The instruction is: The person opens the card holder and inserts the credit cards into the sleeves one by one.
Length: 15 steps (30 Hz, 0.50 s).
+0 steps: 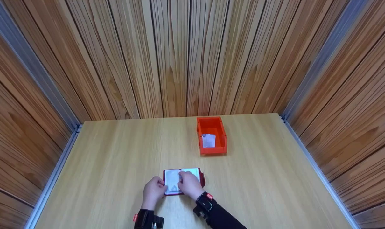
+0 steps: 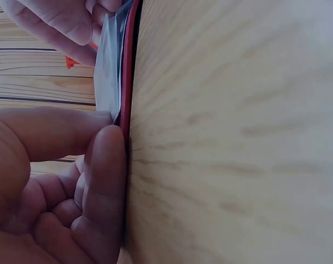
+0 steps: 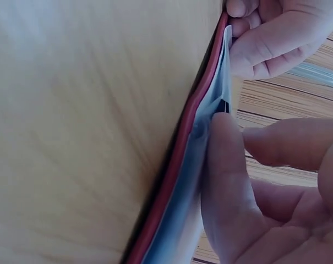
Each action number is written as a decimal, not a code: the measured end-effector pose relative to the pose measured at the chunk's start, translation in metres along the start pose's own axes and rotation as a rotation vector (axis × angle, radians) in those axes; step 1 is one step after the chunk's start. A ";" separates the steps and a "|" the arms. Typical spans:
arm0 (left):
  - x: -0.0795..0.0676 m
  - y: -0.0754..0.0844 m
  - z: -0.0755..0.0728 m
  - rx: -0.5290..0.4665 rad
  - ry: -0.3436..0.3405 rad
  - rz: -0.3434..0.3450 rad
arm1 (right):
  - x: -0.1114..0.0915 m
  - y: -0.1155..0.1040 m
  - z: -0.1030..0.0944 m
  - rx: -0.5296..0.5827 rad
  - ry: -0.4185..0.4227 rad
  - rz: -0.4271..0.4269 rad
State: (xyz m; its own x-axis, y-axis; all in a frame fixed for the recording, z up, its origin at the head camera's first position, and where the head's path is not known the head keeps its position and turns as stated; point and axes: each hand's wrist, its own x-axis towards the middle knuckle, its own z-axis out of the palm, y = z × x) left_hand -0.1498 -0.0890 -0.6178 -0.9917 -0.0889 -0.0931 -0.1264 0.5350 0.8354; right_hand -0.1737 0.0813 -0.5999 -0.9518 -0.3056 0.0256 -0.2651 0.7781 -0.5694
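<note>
A small card holder (image 1: 173, 181) with a red cover and clear plastic sleeves lies open on the table. At its lower left corner my left hand (image 1: 155, 189) pinches the edge between thumb and finger, seen closely in the left wrist view. My right hand (image 1: 190, 183) is over the middle, fingers curled, at a sleeve near the fold. In the right wrist view the right thumb (image 3: 227, 165) presses against the raised sleeve (image 3: 225, 60), beside a small black corner. The index fingertip is close to the thumb; what lies between them is partly hidden.
An orange-red open bin (image 1: 223, 135) stands farther back, right of the middle, with a whitish piece (image 1: 208, 140) inside. Wood-panelled walls (image 1: 173, 57) enclose the wooden table (image 1: 116, 152) at the back and both sides, with metal rails along the side edges.
</note>
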 end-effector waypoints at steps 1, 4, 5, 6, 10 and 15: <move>0.000 0.000 0.000 0.000 -0.001 0.000 | 0.000 0.000 0.000 -0.006 -0.007 -0.002; 0.000 0.001 0.000 -0.003 -0.010 -0.013 | 0.000 0.000 -0.001 -0.014 -0.020 -0.018; 0.000 0.001 0.000 0.000 -0.011 -0.014 | -0.001 0.001 -0.001 -0.010 -0.022 -0.027; 0.000 0.001 0.000 -0.003 -0.014 -0.025 | -0.001 0.001 -0.002 -0.005 -0.024 -0.038; 0.001 0.002 0.000 -0.015 -0.026 -0.059 | -0.002 0.006 -0.007 0.012 -0.009 -0.068; -0.001 0.003 0.001 -0.024 -0.022 -0.065 | -0.001 0.011 -0.017 -0.014 0.063 -0.053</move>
State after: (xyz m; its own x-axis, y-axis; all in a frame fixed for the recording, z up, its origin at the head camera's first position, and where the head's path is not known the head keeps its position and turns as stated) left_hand -0.1496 -0.0870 -0.6159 -0.9817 -0.1040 -0.1594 -0.1902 0.5083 0.8399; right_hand -0.1782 0.0996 -0.5919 -0.9441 -0.3116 0.1071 -0.3169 0.7698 -0.5541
